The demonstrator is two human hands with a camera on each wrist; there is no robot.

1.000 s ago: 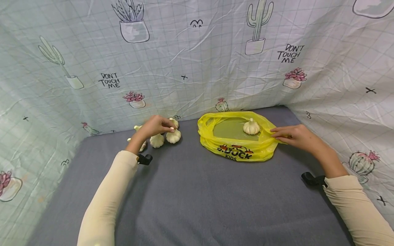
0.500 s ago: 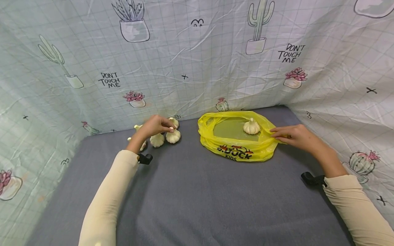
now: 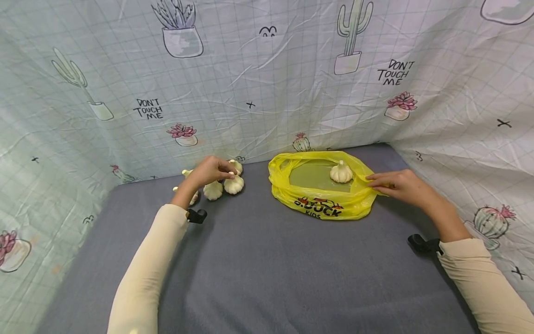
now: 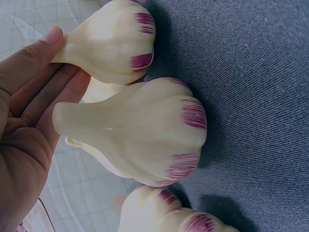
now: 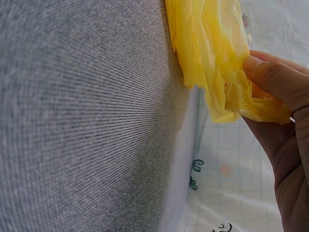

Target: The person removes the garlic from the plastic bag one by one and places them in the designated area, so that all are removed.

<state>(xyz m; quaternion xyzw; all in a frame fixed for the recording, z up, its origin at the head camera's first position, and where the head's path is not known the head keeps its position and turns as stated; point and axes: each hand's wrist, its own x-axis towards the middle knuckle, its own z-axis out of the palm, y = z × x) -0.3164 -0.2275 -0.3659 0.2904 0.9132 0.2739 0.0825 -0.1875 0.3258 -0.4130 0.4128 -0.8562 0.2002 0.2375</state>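
Observation:
My left hand [image 3: 208, 170] pinches the stem of a white garlic bulb [image 3: 234, 185] between thumb and fingers. In the left wrist view that garlic bulb [image 4: 118, 43] has purple streaks at its base and sits on or very close to the cloth. Several more bulbs cluster about the hand, among them a garlic bulb [image 3: 212, 190] under it, partly hidden. At the right, my right hand [image 3: 400, 185] pinches the rim of a yellow plastic bag [image 3: 325, 206], whose mouth is spread wide. Inside the bag, toward its right side, one garlic bulb [image 3: 341, 172] stands upright.
Grey cloth [image 3: 267, 269] covers the table. A white curtain [image 3: 250, 79] printed with cacti hangs close behind it and along both sides. Between the garlic cluster and the bag lies a stretch of the cloth.
The garlic bulb in my left hand has shifted very slightly to the left. My right hand and the bag look the same as before.

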